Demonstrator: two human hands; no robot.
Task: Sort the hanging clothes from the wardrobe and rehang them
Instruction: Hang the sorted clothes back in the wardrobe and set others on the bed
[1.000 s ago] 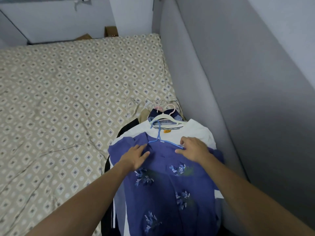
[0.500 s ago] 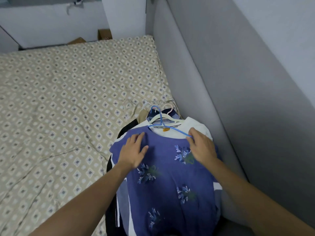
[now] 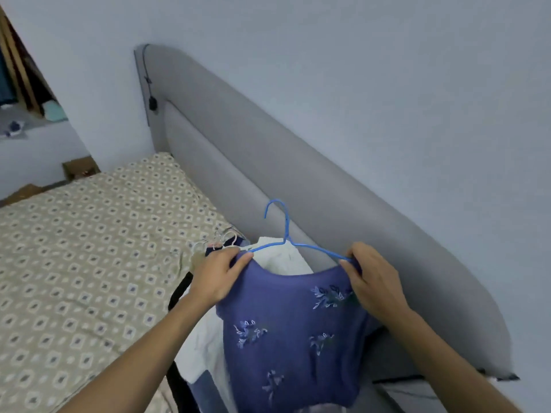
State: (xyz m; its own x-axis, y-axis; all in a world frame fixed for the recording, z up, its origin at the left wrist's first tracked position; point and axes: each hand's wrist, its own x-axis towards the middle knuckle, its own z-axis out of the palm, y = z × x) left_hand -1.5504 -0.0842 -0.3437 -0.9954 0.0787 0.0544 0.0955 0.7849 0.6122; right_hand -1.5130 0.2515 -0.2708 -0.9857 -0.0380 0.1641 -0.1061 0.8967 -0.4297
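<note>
A purple top with embroidered flowers hangs on a blue wire hanger, lifted above the pile. My left hand grips the top's left shoulder over the hanger's end. My right hand grips the right shoulder the same way. Under the top lies a pile of clothes on hangers: a white garment on top, dark pieces beneath, with several pale hanger hooks sticking out at the far end.
The pile lies on a bed with a beige diamond-patterned sheet, against a grey padded headboard on the right. A pale wall rises behind it. At the far left, an opening shows shelves.
Both hands went from resting flat on the purple top to gripping its shoulders, and the top with its hanger has come up off the pile. The view has tilted upward.
</note>
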